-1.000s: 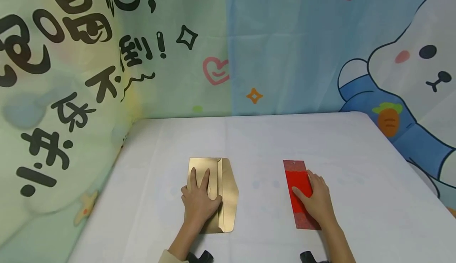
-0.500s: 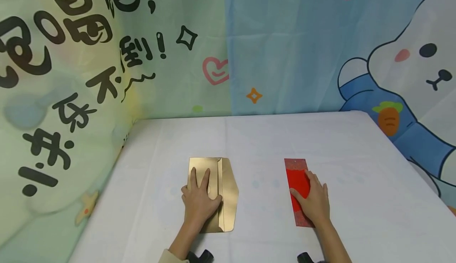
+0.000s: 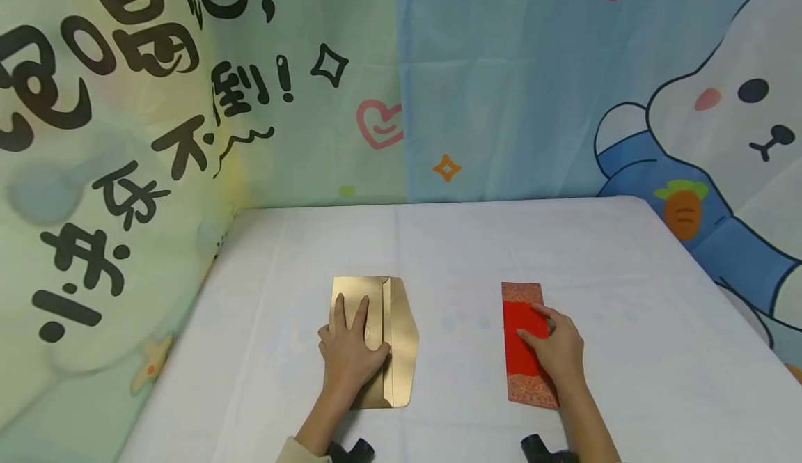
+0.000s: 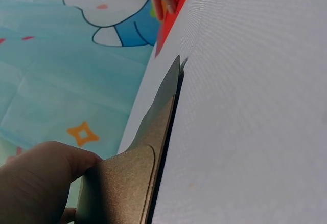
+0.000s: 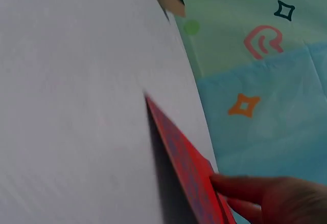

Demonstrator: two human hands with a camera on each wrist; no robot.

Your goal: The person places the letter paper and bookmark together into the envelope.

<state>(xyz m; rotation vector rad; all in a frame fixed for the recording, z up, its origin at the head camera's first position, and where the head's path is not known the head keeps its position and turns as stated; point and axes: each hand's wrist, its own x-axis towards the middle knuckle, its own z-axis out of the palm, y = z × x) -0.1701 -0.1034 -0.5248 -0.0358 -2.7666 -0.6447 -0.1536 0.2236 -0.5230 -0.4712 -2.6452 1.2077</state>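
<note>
My left hand [image 3: 352,358] rests with spread fingers on a gold envelope [image 3: 401,351], its flap folded out to the right. In the left wrist view the thumb lies at the edge of the envelope [image 4: 127,183]. Further right, my right hand [image 3: 560,351] holds a red card [image 3: 520,351] with patterned bands at both ends. Its bent fingers and thumb grip the card from the right side. In the right wrist view the red card [image 5: 184,162] stands tilted, with a dark shadow beneath it and the thumb against its face.
A white cloth covers the table [image 3: 451,254], with the envelope and the card side by side near the front. Behind it hangs a printed curtain [image 3: 501,101] with a bear and lettering. Black wrist camera mounts [image 3: 354,451] show below both hands.
The right hand has drawn its fingers in on the red card, and the card has turned a little and shows more of its patterned lower band. The left hand and gold envelope stay put.
</note>
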